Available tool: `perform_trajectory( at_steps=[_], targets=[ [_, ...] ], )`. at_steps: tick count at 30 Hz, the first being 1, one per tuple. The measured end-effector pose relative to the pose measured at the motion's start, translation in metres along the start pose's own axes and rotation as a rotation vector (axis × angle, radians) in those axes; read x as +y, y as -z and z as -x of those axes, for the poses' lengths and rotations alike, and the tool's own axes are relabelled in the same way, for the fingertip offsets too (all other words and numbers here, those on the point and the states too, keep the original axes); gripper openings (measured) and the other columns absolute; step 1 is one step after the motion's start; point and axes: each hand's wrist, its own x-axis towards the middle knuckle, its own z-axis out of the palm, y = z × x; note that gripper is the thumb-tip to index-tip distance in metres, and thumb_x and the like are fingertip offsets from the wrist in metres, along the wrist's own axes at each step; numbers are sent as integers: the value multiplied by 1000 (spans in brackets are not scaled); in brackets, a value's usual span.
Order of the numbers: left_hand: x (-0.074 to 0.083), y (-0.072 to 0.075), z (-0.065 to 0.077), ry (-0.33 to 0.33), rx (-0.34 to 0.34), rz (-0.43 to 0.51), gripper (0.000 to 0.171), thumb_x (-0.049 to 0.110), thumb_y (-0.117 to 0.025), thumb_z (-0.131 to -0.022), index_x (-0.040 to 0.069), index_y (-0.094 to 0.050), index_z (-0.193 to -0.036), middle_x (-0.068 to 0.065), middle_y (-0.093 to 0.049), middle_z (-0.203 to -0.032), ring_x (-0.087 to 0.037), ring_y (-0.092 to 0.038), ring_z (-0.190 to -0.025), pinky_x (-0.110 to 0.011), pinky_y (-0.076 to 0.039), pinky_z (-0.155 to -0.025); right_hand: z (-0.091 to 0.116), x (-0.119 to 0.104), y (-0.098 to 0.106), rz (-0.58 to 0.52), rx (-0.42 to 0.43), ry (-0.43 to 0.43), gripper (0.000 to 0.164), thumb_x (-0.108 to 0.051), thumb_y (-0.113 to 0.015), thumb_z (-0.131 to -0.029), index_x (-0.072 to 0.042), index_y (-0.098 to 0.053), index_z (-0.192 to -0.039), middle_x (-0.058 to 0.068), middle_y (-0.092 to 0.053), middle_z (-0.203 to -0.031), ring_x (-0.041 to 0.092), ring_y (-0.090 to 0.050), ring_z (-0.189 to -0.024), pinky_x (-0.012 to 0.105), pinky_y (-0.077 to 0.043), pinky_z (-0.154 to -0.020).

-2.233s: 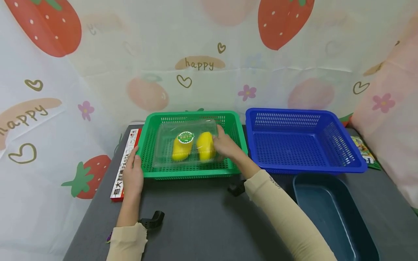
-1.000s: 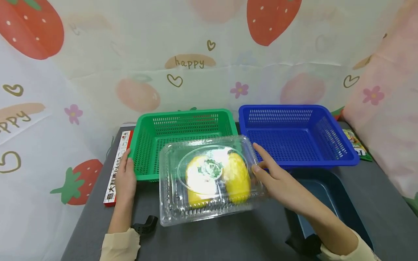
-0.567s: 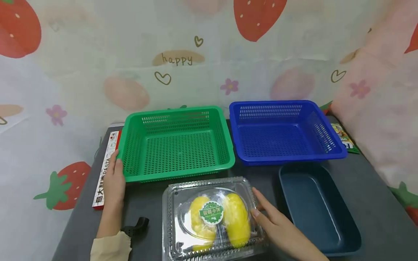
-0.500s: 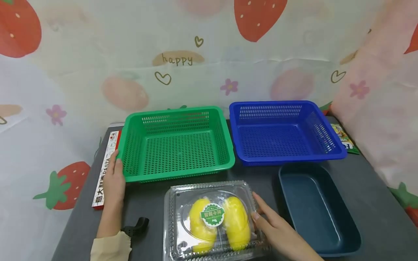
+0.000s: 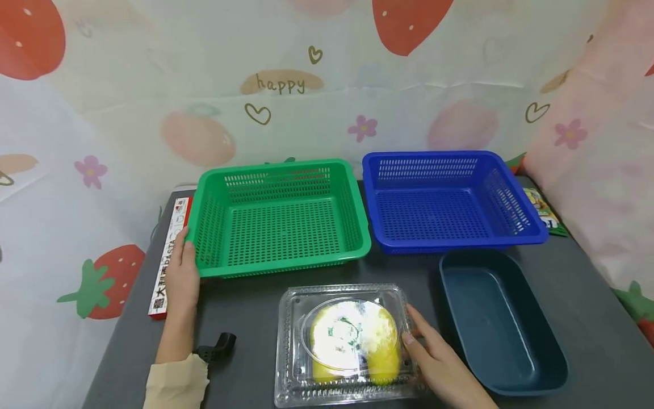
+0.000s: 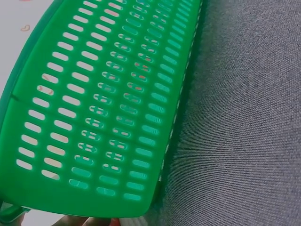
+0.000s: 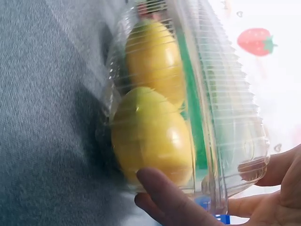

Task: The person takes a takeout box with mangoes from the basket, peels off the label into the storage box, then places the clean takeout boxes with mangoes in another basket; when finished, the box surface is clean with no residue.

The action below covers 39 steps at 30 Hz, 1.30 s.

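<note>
The outer wall of a green basket (image 6: 114,106) is filling the left and middle of my view, slanting from lower left to upper right, its darker rim curving along the left side. Rows of rounded slots are running up it; the leftmost are letting white through, and some near the middle are showing reddish spots. Grey textured fabric on the table (image 6: 249,117) is covering the right side. At upper left, a pale backdrop (image 6: 11,14) is bearing a faint heart outline. My left hand (image 6: 77,220) is just peeking in at the bottom edge, beside something red (image 6: 114,222).
</note>
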Motion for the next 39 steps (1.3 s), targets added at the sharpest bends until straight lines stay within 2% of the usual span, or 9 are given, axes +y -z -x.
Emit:
perform_trajectory(
  at_steps=[5,13,18,27,31,33,35,37,39],
  targets=[
    [1,0,0,4,-6,-7,52,52,-26,-101,39,-23,-151,5,-21,-158,-21,-16,-146,-57,-16,-114,0,-1,0,43,55,17,60,-39,-48,-100,-29,-22,-153,14,-49,-127,22,-58,-98,35,-50,-62],
    [1,2,2,24,5,29,51,49,-27,-102,37,-24,-152,6,-22,-158,-20,-19,-144,-54,-18,-114,-2,0,-4,-13,56,1,62,-46,-51,-97,-35,-23,-151,16,-47,-125,23,-59,-96,38,-53,-61],
    [2,3,3,29,8,39,49,48,-27,-102,38,-25,-151,8,-23,-157,-19,-20,-143,-52,-18,-115,-3,1,-5,-16,59,1,64,-49,-51,-96,-34,-22,-151,17,-47,-124,22,-60,-93,38,-53,-60],
    [3,2,0,17,-20,19,51,50,-27,-102,40,-23,-151,7,-21,-158,-21,-20,-143,-53,-17,-114,-4,2,-6,30,91,-20,65,-52,-50,-95,-33,-22,-151,14,-50,-122,20,-60,-88,36,-51,-59],
    [4,5,-1,25,-53,2,52,53,-27,-101,42,-19,-151,4,-19,-159,-24,-18,-144,-57,-16,-113,-2,2,-5,100,102,4,66,-53,-49,-95,-32,-22,-151,12,-53,-121,20,-59,-90,36,-48,-62],
    [5,6,2,-3,-14,-27,54,55,-28,-100,43,-18,-151,-5,-23,-157,-28,-23,-140,-57,-23,-109,-2,2,-4,143,113,23,66,-54,-48,-95,-32,-22,-152,11,-55,-121,20,-59,-92,36,-46,-65],
    [9,6,9,-67,81,-61,54,53,-33,-99,41,-21,-151,-11,-30,-151,-28,-27,-136,-56,-31,-104,-2,2,-3,170,123,37,65,-53,-48,-95,-32,-22,-152,12,-55,-122,21,-59,-98,37,-47,-69],
    [16,6,25,-162,205,-113,53,48,-39,-99,39,-27,-150,-13,-36,-143,-25,-31,-130,-52,-38,-97,-2,3,-3,174,123,42,65,-53,-48,-96,-33,-23,-151,12,-55,-122,21,-59,-100,38,-47,-71],
    [23,5,50,-273,287,-146,50,41,-45,-99,36,-35,-148,-13,-39,-139,-22,-32,-127,-50,-41,-90,-3,2,-3,163,116,38,65,-53,-48,-95,-33,-23,-151,13,-55,-124,22,-60,-101,39,-48,-71]
  ],
)
